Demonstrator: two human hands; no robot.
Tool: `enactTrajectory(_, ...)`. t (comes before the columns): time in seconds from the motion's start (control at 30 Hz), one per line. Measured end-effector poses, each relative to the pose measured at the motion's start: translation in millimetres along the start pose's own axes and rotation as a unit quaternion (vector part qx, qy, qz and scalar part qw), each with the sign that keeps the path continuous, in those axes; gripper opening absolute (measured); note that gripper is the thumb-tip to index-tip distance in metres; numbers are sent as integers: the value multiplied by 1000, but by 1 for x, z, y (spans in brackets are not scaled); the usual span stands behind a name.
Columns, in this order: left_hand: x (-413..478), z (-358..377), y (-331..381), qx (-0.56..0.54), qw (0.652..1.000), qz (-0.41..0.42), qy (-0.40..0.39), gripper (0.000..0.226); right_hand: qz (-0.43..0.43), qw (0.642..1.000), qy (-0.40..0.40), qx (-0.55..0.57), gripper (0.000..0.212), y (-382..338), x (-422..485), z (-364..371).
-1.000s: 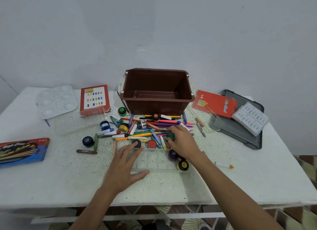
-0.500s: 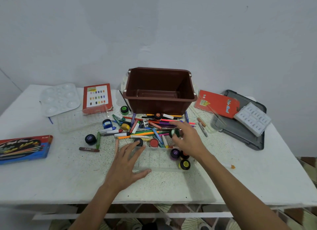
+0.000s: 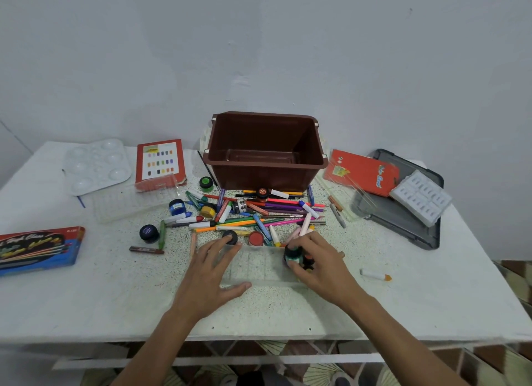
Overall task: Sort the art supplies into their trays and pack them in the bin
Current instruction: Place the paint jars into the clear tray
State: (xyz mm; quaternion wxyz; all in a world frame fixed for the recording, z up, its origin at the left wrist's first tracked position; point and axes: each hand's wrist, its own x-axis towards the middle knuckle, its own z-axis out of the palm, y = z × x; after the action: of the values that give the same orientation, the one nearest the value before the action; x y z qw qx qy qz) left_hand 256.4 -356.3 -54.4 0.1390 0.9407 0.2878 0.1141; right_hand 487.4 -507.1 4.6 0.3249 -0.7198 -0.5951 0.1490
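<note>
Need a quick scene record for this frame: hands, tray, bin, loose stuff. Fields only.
left hand: flat on the clear tray, fingers straight
right hand: grips the green paint pot at the tray's right end
brown bin: upright behind the pile, looks empty
marker pile: loose on the table between bin and tray

A left hand (image 3: 211,273) lies flat on a clear tray (image 3: 259,266) on a white bench (image 3: 86,299). The right hand (image 3: 322,266) grips a small paint pot (image 3: 293,256) at the tray's right end. Scattered pens (image 3: 259,215) and a brown bin (image 3: 259,178) sit behind.
</note>
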Motion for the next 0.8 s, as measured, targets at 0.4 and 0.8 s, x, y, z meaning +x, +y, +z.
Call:
enactTrajectory(0.4,0,1,-1,-3,1000,-1,3,82,-59,987,38,-144,22,12,-21,23)
enactTrajectory(0.8,0,2,-2,-4,1000,5,10,82,-75,982,77,-155,15,20,-32,32)
